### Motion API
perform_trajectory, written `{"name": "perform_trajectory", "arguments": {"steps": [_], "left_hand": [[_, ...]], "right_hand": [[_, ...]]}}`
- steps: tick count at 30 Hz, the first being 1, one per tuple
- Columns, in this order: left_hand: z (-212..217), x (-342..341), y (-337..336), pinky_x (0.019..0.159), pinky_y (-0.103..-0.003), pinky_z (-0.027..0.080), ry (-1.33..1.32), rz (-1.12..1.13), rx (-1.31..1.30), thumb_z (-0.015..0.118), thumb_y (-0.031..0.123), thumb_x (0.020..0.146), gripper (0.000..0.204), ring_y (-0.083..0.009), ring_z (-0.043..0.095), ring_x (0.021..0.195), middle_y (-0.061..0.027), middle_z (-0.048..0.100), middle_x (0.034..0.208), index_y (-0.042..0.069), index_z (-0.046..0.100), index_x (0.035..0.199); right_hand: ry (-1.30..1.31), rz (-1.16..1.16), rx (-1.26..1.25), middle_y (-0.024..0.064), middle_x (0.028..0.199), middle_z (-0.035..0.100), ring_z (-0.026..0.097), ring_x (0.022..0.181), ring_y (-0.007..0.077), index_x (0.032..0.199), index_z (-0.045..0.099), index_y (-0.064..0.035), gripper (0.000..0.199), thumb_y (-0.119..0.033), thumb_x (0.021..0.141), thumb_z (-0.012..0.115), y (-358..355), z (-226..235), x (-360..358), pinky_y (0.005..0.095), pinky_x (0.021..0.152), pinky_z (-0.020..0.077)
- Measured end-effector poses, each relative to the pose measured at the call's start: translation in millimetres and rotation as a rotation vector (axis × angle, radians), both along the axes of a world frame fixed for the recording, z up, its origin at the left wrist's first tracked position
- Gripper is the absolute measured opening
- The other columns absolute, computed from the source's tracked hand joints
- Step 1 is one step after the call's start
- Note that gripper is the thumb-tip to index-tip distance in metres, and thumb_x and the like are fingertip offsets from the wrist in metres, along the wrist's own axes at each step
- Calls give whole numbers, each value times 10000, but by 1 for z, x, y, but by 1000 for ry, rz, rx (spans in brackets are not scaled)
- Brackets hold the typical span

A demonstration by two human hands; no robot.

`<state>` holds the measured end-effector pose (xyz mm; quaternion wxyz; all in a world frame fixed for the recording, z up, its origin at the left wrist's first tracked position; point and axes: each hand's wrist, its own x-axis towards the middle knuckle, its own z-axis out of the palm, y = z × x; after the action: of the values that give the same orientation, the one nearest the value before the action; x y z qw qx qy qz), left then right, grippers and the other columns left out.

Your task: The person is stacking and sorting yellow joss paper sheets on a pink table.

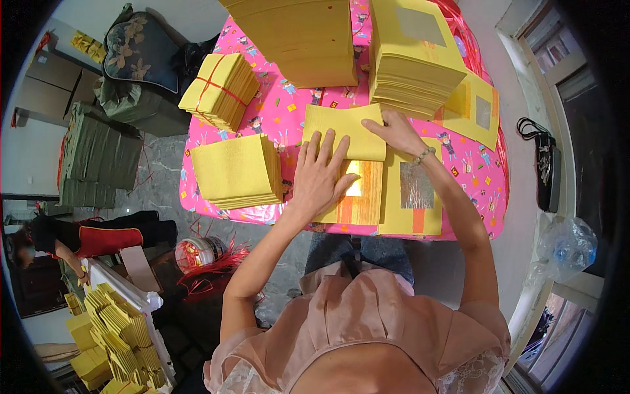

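My left hand (321,176) lies flat with fingers spread on a folded yellow paper sheet (341,125) and on a sheet with a gold foil square (361,197) beneath it. My right hand (395,132) presses the folded sheet's right edge down with its fingertips; a bead bracelet is on that wrist. Beside them lies a yellow sheet with a silver foil square (413,194). All rest on a table with a pink patterned cloth (289,111).
Yellow paper stacks surround the hands: one at the left (236,172), a tied bundle (220,88), two tall stacks behind (308,39) (413,59). Another person (79,240) crouches at lower left near folded yellow papers (118,335). A spool of red string (200,253) lies on the floor.
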<state>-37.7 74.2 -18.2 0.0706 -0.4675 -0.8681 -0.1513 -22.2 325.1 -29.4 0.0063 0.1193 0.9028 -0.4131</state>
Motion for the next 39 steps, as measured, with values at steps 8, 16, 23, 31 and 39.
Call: {"name": "perform_trajectory", "arguments": {"steps": [8,16,23,31,39], "left_hand": [[-2,-1,-1,1110,-546,258,-30,1,-11,533,522,919,692,-431,317,1364,-198,365,1490,137,380,1473],[1,1,-1,1111,-541,264,-28,1,-2,525,488,930,649,-428,325,1363,-207,379,1473,119,407,1450],[0,3,-1,1106,-536,267,-35,13,5,545,439,932,617,-420,333,1359,-203,391,1468,117,423,1444],[0,3,0,1098,-535,269,-40,21,-8,551,420,934,606,-422,330,1358,-198,381,1479,118,428,1445],[0,4,0,1090,-553,268,-60,19,-17,534,428,941,612,-428,314,1364,-201,366,1489,117,412,1453]], "right_hand": [[33,-26,-69,142,585,495,465,558,209,761,586,92,573,-467,869,651,-7,6,0,410,567,409],[-23,-46,-14,21,579,460,409,571,97,748,601,66,484,-392,895,663,-11,13,3,345,510,361],[-74,3,-33,180,661,585,563,605,261,850,646,51,483,-431,882,636,-14,27,5,422,610,441],[-136,32,0,214,703,615,594,654,341,898,649,45,461,-415,879,622,-14,38,1,437,651,466],[30,-6,-39,107,535,402,357,516,166,661,517,67,574,-445,870,667,-14,25,1,403,494,323]]}}
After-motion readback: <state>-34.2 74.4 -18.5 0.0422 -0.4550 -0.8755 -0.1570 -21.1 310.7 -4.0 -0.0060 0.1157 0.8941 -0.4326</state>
